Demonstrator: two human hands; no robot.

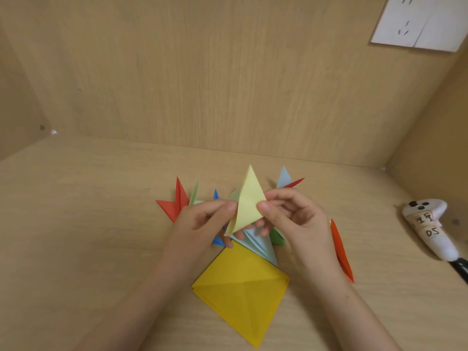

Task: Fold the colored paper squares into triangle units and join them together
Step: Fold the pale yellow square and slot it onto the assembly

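Both hands on one piece. Left hand [207, 219] pinches the left edge of the pale yellow triangle unit [249, 201], thumb on the front face and fingers curled behind. Right hand [296, 219] pinches the right edge the same way. Neither hand holds anything else.

Unit is held off the desk [76, 224], midway between the hands. Long axis runs near-to-far: sharp apex up and away toward the back wall, lower tip down toward the person, slightly left. Lower end looks partly open, so likely a fold being closed or a pocket being readied; can't tell which.

Key relation: light blue unit [258, 243] lies directly under the held piece, fanning toward the person, with a blue unit [217, 240] and a green unit [276, 238] just beside it under the fingers. If joining is next, the target sits straight below and both hands are equally near. Probably one hand would have to let go to fetch the mate.

Other folded pieces: red unit [174, 203] just beyond the left hand, long red unit [342, 252] right of the right wrist. Unfolded stock, the yellow square sheets [240, 287], lies between the forearms, nearest the person.

White controller [428, 224] sits well off to the right, clear of the work.
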